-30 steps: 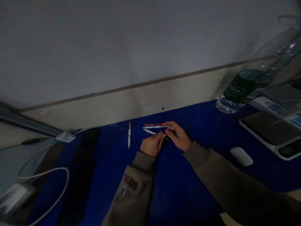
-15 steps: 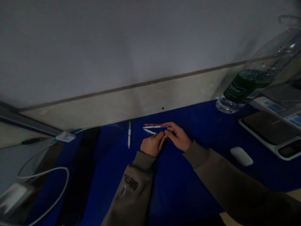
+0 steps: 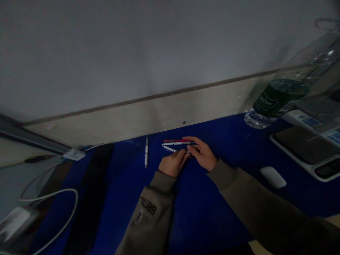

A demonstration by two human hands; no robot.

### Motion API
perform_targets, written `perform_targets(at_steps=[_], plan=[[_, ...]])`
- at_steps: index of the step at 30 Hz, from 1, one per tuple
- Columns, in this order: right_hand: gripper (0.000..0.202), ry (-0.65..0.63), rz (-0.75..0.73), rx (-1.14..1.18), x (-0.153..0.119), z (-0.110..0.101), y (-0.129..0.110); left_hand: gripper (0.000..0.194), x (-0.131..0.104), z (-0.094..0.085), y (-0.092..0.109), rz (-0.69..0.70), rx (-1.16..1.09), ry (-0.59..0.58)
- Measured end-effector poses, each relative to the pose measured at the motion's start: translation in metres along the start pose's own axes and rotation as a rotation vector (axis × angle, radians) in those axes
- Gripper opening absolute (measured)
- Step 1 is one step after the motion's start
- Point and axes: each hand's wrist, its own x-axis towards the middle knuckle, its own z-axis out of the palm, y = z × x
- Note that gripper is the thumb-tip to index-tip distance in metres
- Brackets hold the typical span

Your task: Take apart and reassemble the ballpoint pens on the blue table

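On the blue desktop my left hand [image 3: 170, 164] is closed, its fingers pinched at a slim pale piece that looks like part of a pen. My right hand [image 3: 202, 154] meets it from the right, thumb bent down against the same piece and index finger reaching over the ends of the upper pens. A slanted white pen [image 3: 169, 148] runs behind my left hand, its far part hidden. Above it lie a white pen [image 3: 175, 143] and a red pen [image 3: 174, 140], side by side. Farther left, a white pen with a grey end [image 3: 146, 153] lies apart, pointing toward the wall.
A large clear bottle with a green label [image 3: 275, 99] stands at the back right. In front of it are a flat scale-like device [image 3: 305, 145] and a white mouse [image 3: 273, 176]. A white cable [image 3: 75, 202] loops at the left, and a wall [image 3: 159, 109] borders the back.
My right fingers have shifted slightly, and more of the white pen and the pale piece between the fingertips shows. The hands otherwise stay in place.
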Motion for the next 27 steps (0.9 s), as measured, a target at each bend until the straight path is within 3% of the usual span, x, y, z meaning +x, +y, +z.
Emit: perform_targets(at_steps=[6,11,14,19,27], plan=[[0.043,0.062,0.046,0.002,0.000,0.000,0.005,0.036,0.000,0.006,-0.004,-0.052,-0.068,0.089],[0.035,0.039,-0.021,-0.123,-0.001,0.000,0.004,0.034,-0.005,0.013,-0.009,-0.241,-0.311,0.348],[0.027,-0.006,-0.139,-0.258,-0.002,-0.001,0.000,0.032,-0.008,0.012,-0.009,-0.223,-0.497,0.464],[0.015,-0.113,-0.321,-0.471,-0.003,0.001,-0.004,0.033,-0.008,0.012,-0.006,-0.155,-0.597,0.484],[0.014,-0.136,-0.347,-0.610,-0.005,0.005,0.005,0.036,-0.005,0.020,-0.009,-0.154,-0.658,0.451]])
